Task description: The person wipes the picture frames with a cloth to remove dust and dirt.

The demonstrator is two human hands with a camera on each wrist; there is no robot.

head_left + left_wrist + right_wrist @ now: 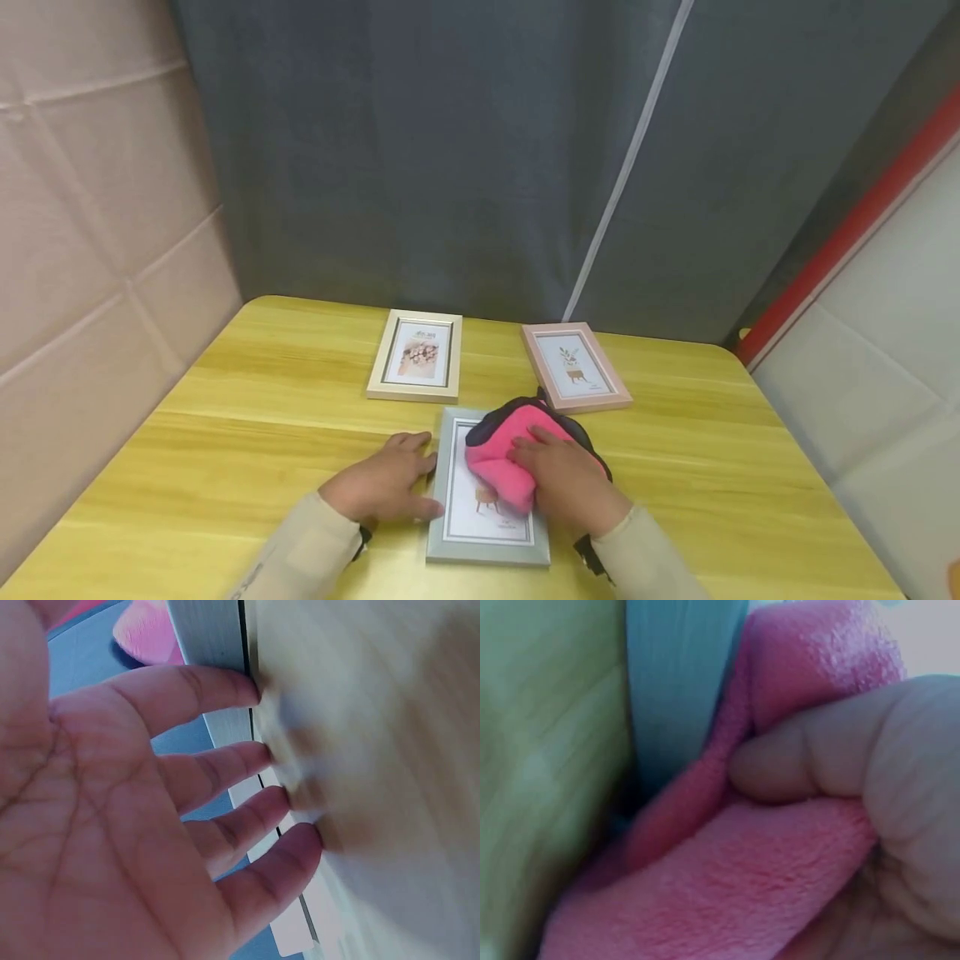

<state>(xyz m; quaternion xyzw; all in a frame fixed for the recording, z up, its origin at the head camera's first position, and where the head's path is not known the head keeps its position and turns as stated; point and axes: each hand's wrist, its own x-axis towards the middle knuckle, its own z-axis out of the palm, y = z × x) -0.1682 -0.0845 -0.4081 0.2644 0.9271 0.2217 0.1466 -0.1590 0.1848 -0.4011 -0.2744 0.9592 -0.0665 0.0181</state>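
Observation:
A pale blue-grey picture frame (480, 552) lies flat near the front of the table. At its left edge is my left hand (386, 483), fingers spread and fairly straight, the thumb close to the frame's side. In the left wrist view its fingertips (259, 754) are down by the tabletop. My right hand (566, 483) holds a pink cloth (506, 454) with a dark border over the frame's upper right part. The thumb (780, 765) presses into the folded cloth in the right wrist view. The cloth hides part of the frame's picture.
Behind lie a cream-gold picture frame (380, 354) on the left and a pink picture frame (604, 377) on the right. The yellow wood-grain table (247, 400) ends at a dark grey curtain (420, 167). Pale walls (97, 192) stand at the sides.

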